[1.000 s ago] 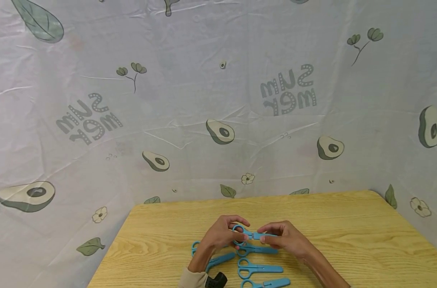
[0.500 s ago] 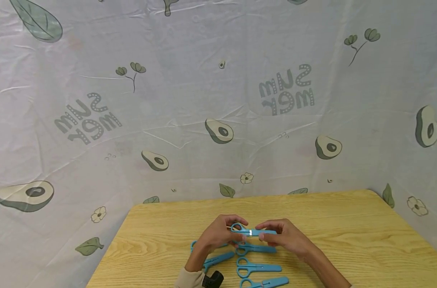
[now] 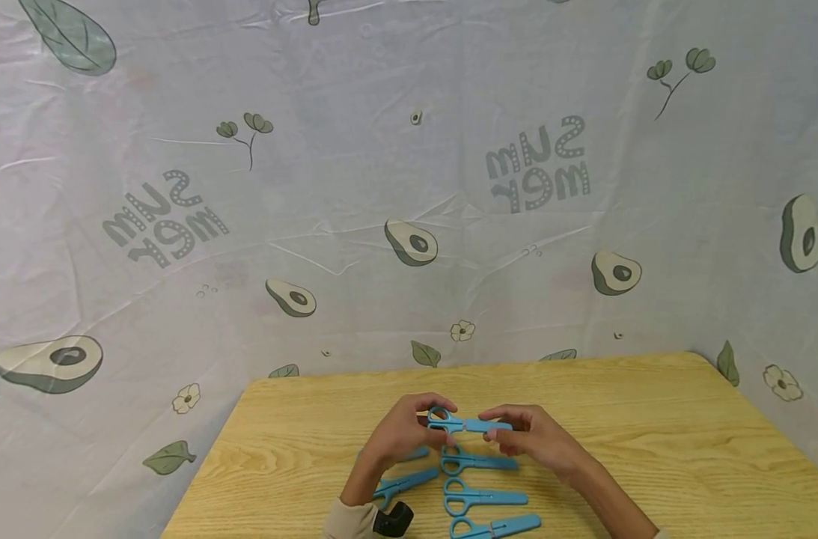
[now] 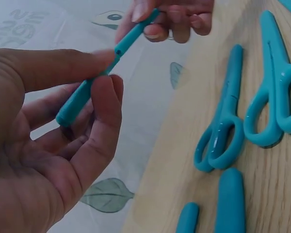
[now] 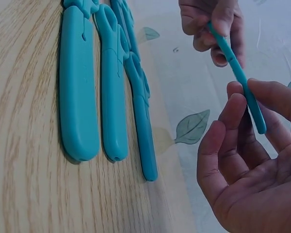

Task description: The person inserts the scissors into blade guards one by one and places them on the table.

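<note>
Both hands hold one pair of light blue scissors (image 3: 453, 425) level above the table. My left hand (image 3: 402, 432) pinches the handle end between thumb and fingers. With thumb and fingertips, my right hand (image 3: 543, 443) pinches the blue blade cover (image 3: 479, 425) at the other end. The cover sits over the blades, close against the handle part. Seen edge-on in the left wrist view, the scissors handle (image 4: 75, 104) passes between the left thumb and index finger. In the right wrist view the blade cover (image 5: 255, 110) lies between the right thumb and fingertips.
Several similar covered scissors lie on the wooden table (image 3: 651, 449). Three form a column below the hands, including the middle scissors (image 3: 486, 498) and nearest scissors (image 3: 499, 527). Two more, such as the tilted scissors (image 3: 409, 481), are partly behind the left arm. A printed curtain (image 3: 355, 187) hangs behind.
Both hands have risen slightly with the scissors, away from the table scissors. A bright strip between handle and cover, seen half a second ago, no longer shows. Both grips stay the same.
</note>
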Tool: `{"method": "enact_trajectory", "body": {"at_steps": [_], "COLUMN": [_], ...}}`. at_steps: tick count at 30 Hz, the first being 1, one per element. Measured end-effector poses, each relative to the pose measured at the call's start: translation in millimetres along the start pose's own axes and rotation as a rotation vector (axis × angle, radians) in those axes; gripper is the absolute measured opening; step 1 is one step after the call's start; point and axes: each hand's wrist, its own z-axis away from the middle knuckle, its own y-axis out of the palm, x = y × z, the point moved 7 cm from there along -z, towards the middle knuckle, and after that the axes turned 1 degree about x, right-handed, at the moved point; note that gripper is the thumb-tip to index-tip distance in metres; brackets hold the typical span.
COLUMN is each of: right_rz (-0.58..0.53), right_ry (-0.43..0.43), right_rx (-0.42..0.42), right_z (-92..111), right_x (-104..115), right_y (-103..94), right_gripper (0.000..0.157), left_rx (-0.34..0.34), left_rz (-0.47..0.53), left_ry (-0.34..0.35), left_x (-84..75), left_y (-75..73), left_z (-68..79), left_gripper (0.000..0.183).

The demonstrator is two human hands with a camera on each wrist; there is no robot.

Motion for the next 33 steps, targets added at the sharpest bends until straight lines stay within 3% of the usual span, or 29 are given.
{"method": "enact_trajectory", "body": {"at_steps": [8, 19, 26, 33], "right_rz": [-0.033, -0.036, -0.04, 0.044], "right_ry": [-0.011, -0.004, 0.018, 0.041], "right_rx": [-0.004, -0.027, -0.023, -0.01], "right_z": [1, 5, 9, 15], "right_x": [-2, -3, -7, -12], "right_y": [-2.9, -11.8, -16.7, -23.2], "right_gripper": [0.044, 0.045, 0.044, 0.047], "left_rx": [-0.028, -0.057, -0.116, -0.159], "left_rz": [0.052, 0.058, 0.063, 0.051], "left_ry": [-0.055, -0.058, -0.075, -0.097], "left_x": [5.6, 16.1, 30.3, 42.4], "left_y": [-11.9, -36.6, -56.9, -73.7], "left_z": [4.0, 12.2, 22.4, 31.3], "left_gripper": [0.028, 0.035, 0.036, 0.038]}}
